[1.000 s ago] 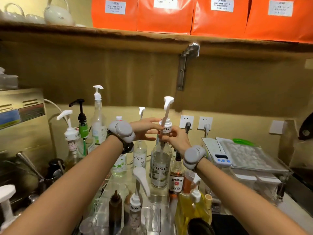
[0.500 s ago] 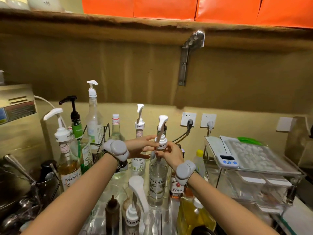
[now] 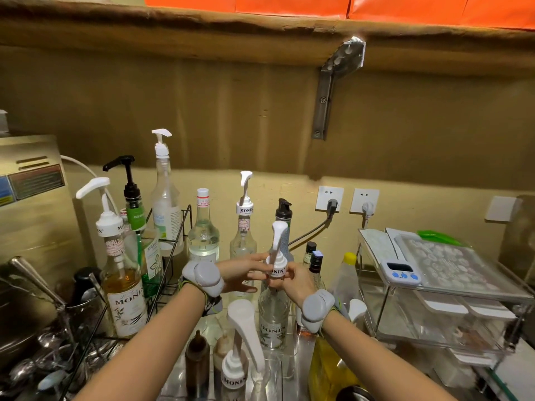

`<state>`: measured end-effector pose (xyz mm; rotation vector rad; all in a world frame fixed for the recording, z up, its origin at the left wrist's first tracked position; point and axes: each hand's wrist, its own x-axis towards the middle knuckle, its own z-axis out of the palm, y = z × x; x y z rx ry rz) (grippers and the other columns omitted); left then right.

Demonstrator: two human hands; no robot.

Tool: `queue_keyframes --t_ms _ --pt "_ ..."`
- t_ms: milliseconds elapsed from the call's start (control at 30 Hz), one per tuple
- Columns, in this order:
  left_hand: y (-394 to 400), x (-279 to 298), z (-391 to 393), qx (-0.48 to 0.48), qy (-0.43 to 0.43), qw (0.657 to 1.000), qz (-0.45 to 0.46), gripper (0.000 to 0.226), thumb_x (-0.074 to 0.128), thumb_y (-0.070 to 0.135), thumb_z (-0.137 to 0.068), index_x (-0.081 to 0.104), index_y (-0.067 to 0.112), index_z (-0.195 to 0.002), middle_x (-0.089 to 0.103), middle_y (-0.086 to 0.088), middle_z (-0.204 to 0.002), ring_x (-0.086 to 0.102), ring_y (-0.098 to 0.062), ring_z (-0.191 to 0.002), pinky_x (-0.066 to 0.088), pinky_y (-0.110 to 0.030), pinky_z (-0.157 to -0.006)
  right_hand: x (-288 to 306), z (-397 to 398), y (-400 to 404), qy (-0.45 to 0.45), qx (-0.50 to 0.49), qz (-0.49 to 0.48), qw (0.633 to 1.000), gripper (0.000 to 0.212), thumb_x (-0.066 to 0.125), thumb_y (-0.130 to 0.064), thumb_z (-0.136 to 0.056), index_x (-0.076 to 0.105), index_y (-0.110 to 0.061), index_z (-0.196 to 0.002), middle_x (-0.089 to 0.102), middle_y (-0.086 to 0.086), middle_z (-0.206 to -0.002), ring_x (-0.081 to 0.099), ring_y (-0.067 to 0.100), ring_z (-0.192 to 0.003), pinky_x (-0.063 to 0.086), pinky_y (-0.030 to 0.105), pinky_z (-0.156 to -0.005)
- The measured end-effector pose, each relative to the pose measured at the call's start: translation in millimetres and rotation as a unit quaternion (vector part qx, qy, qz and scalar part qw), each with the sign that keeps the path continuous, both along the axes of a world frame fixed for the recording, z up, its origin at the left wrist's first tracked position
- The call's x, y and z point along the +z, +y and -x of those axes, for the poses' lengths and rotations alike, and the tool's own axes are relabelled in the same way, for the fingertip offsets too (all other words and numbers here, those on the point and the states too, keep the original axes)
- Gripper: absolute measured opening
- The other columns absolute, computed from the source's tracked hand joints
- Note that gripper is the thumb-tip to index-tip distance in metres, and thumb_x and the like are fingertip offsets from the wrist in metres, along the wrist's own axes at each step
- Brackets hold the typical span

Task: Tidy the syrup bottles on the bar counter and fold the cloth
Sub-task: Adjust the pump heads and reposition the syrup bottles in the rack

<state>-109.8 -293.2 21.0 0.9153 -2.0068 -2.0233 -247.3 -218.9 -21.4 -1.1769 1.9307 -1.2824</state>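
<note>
Syrup tidying is the step in hand, and we see no cloth anywhere. The clear glass Monin bottle (image 3: 273,319) stands upright on the bench among the other bottles, and everything below is placed from it. Our left hand (image 3: 241,274) reaches its white pump collar (image 3: 276,269) from the left, fingers (image 3: 254,259) lightly spread, the tips touching the collar. Our right hand (image 3: 295,280) comes from the right, its fingers curled round the neck just under the collar, though how firm the hold is we cannot quite tell. The pump is smooth moulded plastic with a long curved spout; the glass is slick, tall and narrow, with a paper label. Behind it stands a second pump bottle (image 3: 243,227). Next, we judge, the pump needs squaring while the neck is steadied.
</note>
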Motion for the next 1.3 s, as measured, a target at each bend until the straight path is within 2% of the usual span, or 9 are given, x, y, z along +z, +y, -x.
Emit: queue_keyframes --t_ms 300,367,433,567,733,867,1000,1167,1300 --pt "4 -9 1 0.031 0.009 0.999 -0.004 0.044 0.050 0.017 -0.096 0.046 0.026 -0.139 0.033 -0.001 -0.060 0.032 -0.009 -0.058 0.033 -0.026 -0.066 -7 7 -10 0.039 0.002 -0.039 0.998 0.024 0.079 -0.010 -0.071 0.056 -0.015 -0.073 0.051 0.001 -0.069 0.043 0.010 -0.060 0.034 0.018 -0.052" --pt "6 -11 1 0.047 0.014 0.999 0.011 0.044 0.054 0.023 -0.094 0.048 0.028 -0.137 0.062 -0.010 -0.092 0.056 -0.015 -0.088 0.039 -0.029 -0.081 -8 8 -10 0.050 0.008 -0.040 0.998 0.024 0.078 -0.010 -0.072 0.064 -0.004 -0.090 0.058 0.005 -0.077 0.051 0.014 -0.069 0.041 0.023 -0.062" --pt "8 -13 2 0.052 0.023 0.998 0.017 0.039 0.055 0.027 -0.093 0.052 0.029 -0.133 0.061 -0.005 -0.128 0.056 -0.015 -0.115 0.042 -0.026 -0.088 -9 8 -10 0.064 0.013 -0.041 0.997 0.038 0.076 -0.013 -0.074 0.064 -0.001 -0.107 0.065 0.012 -0.089 0.055 0.018 -0.081 0.043 0.026 -0.071" --pt "12 -12 6 0.037 0.061 0.997 0.016 0.032 0.049 0.014 -0.096 0.050 0.027 -0.126 0.063 0.001 -0.116 0.065 0.002 -0.089 0.052 -0.007 -0.064 -9 9 -12 0.089 0.019 -0.041 0.995 0.041 0.073 -0.025 -0.080 0.063 -0.006 -0.115 0.063 0.007 -0.093 0.054 0.016 -0.086 0.041 0.024 -0.069" --pt "9 -12 7 0.075 0.061 0.995 0.035 0.054 0.050 0.008 -0.095 0.035 0.014 -0.146 0.049 -0.014 -0.143 0.048 -0.023 -0.132 0.044 -0.021 -0.096 -1 8 -15 0.056 0.047 -0.067 0.995 0.030 0.067 -0.018 -0.084 0.062 -0.010 -0.112 0.058 0.000 -0.083 0.052 0.017 -0.080 0.038 0.019 -0.059" --pt "11 -12 4 0.083 0.040 0.995 0.028 0.056 0.054 0.013 -0.093 0.036 0.016 -0.146 0.050 -0.013 -0.142 0.050 -0.024 -0.131 0.044 -0.031 -0.101 3 9 -15 0.002 0.046 -0.084 0.995 0.013 0.064 -0.013 -0.084 0.057 -0.024 -0.086 0.054 -0.008 -0.073 0.051 0.008 -0.069 0.042 0.020 -0.062" --pt "16 -14 0 0.079 0.030 0.996 -0.005 0.048 0.055 0.025 -0.093 0.045 0.022 -0.140 0.060 -0.005 -0.130 0.063 -0.012 -0.098 0.052 -0.024 -0.079 3 9 -10 0.001 0.055 -0.122 0.991 0.020 0.063 -0.014 -0.084 0.058 -0.017 -0.103 0.065 0.010 -0.105 0.058 0.026 -0.099 0.048 0.040 -0.094" --pt "26 -8 -11 0.101 0.060 0.992 -0.037 0.031 0.048 0.016 -0.097 0.053 0.012 -0.127 0.075 0.005 -0.082 0.072 -0.003 -0.063 0.054 -0.014 -0.053 3 2 2 -0.021 0.050 -0.109 0.993 0.021 0.060 -0.006 -0.086 0.058 -0.008 -0.107 0.061 0.023 -0.107 0.058 0.028 -0.098 0.047 0.034 -0.083" --pt "41 3 -30 0.143 0.082 0.985 -0.052 0.038 0.046 0.017 -0.097 0.049 0.007 -0.134 0.066 -0.007 -0.102 0.068 -0.014 -0.078 0.055 -0.020 -0.062 7 -7 18 -0.003 0.026 -0.103 0.994 0.046 0.061 -0.007 -0.085 0.047 0.006 -0.127 0.057 0.026 -0.127 0.055 0.038 -0.118 0.045 0.043 -0.100"
